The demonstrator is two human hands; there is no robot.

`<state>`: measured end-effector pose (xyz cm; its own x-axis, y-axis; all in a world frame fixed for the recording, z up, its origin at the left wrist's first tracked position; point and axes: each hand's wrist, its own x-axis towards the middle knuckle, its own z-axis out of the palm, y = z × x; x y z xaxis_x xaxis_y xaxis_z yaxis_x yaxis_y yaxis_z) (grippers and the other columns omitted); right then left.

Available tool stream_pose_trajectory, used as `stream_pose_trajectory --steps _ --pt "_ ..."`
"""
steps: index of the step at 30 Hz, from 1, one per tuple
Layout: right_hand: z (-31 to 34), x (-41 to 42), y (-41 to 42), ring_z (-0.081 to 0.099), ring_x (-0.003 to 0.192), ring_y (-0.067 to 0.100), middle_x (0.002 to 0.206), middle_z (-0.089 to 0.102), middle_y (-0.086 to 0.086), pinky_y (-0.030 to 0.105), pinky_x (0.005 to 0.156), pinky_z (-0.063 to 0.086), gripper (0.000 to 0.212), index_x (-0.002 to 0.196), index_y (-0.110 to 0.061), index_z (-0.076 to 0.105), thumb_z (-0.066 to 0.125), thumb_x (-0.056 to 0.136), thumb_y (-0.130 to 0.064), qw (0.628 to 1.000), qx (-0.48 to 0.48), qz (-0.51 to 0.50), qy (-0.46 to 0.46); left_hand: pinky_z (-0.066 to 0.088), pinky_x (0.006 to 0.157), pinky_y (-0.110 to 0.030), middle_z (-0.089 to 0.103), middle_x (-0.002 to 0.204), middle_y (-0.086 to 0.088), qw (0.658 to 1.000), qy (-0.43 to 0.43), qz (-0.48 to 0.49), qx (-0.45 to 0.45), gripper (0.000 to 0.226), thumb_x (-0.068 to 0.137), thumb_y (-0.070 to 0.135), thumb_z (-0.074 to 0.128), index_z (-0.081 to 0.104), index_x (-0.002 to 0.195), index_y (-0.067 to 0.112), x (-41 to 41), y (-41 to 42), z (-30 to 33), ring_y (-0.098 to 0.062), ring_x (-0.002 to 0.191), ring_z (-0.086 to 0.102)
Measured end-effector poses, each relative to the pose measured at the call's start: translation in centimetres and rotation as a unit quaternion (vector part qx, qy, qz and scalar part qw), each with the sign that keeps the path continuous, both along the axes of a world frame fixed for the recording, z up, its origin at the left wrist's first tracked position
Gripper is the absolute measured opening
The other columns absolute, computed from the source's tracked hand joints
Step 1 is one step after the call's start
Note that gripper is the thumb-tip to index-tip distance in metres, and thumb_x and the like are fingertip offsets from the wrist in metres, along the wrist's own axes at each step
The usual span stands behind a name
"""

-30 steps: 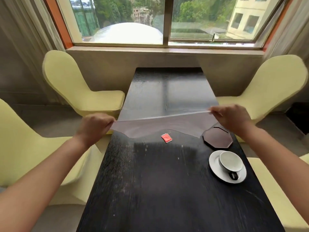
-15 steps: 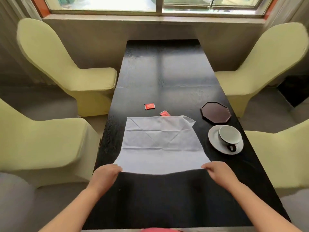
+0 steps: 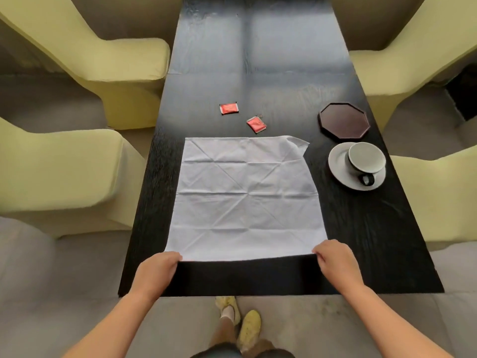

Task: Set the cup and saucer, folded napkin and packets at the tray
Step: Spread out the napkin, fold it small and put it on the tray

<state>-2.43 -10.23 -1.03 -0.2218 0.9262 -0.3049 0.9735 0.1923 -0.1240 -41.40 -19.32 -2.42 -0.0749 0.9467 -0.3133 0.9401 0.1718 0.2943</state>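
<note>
A white napkin point(image 3: 245, 200) lies spread flat on the black table point(image 3: 374, 241), creased, its far right corner turned over. My left hand point(image 3: 157, 270) pinches its near left corner, and my right hand point(image 3: 335, 259) pinches its near right corner. Two red packets lie beyond the napkin, one point(image 3: 228, 108) to the left and one point(image 3: 256, 124) nearer the cloth. A dark octagonal tray point(image 3: 344, 120) sits at the right. Just in front of it, a grey cup point(image 3: 366, 157) stands on a white saucer point(image 3: 338, 164), handle toward me.
Yellow-green chairs flank the table: two on the left point(image 3: 64, 174) point(image 3: 108, 47) and two on the right point(image 3: 438, 192) point(image 3: 402, 42). My feet in yellow shoes point(image 3: 247, 329) show below the table's near edge. The far half of the table holds nothing.
The napkin, held stretched in the air a second ago, now lies flat on the table. Both hands drew its near edge toward me. My view tilted downward.
</note>
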Motion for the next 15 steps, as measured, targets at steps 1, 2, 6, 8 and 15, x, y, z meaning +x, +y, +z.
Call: stream_pose_trajectory --steps 1,2,6,8,15 --pt "-0.3 0.1 -0.2 0.061 0.084 0.019 0.090 0.071 0.000 0.032 0.078 0.048 0.023 0.091 -0.016 0.073 0.052 0.086 -0.007 1.000 0.007 0.007 -0.002 0.053 0.075 -0.029 0.071 0.088 -0.001 1.000 -0.006 0.013 0.006 0.020 0.092 0.013 0.051 0.070 0.092 0.013 0.2 -0.4 -0.2 -0.018 0.081 0.066" --pt "-0.8 0.2 -0.5 0.061 0.080 0.022 0.086 0.071 0.003 0.035 0.075 0.049 0.021 0.088 -0.013 0.073 0.056 0.082 -0.002 1.000 0.018 0.013 0.000 0.053 0.072 -0.031 0.071 0.085 -0.002 1.000 -0.011 0.025 0.013 0.017 0.091 0.011 0.053 0.070 0.089 0.012 0.5 -0.8 -0.3 -0.020 0.078 0.066" --pt "-3.3 1.4 -2.2 0.057 0.060 0.030 0.064 0.065 0.010 0.041 0.054 0.048 0.020 0.068 -0.003 0.070 0.066 0.062 0.016 0.994 0.100 0.024 0.029 0.055 0.067 -0.033 0.073 0.084 -0.007 0.995 -0.029 0.052 0.085 0.011 0.078 -0.001 0.068 0.073 0.084 0.007 1.8 -2.9 -1.7 -0.024 0.075 0.069" --pt "-4.4 2.1 -3.2 0.056 0.058 0.031 0.062 0.063 0.010 0.040 0.052 0.047 0.023 0.066 -0.002 0.067 0.067 0.057 0.019 0.989 0.134 0.026 0.054 0.054 0.068 -0.031 0.074 0.089 -0.004 0.991 -0.035 0.065 0.113 0.015 0.074 -0.004 0.072 0.074 0.085 0.006 2.1 -3.9 -2.8 -0.023 0.078 0.071" --pt "-6.5 3.6 -6.0 0.058 0.064 0.028 0.066 0.061 0.007 0.036 0.064 0.040 0.028 0.070 -0.005 0.066 0.065 0.058 0.021 0.975 0.204 0.011 0.092 0.055 0.073 -0.034 0.073 0.101 -0.009 0.984 -0.023 0.077 0.160 0.023 0.069 -0.008 0.075 0.073 0.088 0.003 2.0 -6.9 -6.0 -0.028 0.089 0.071"
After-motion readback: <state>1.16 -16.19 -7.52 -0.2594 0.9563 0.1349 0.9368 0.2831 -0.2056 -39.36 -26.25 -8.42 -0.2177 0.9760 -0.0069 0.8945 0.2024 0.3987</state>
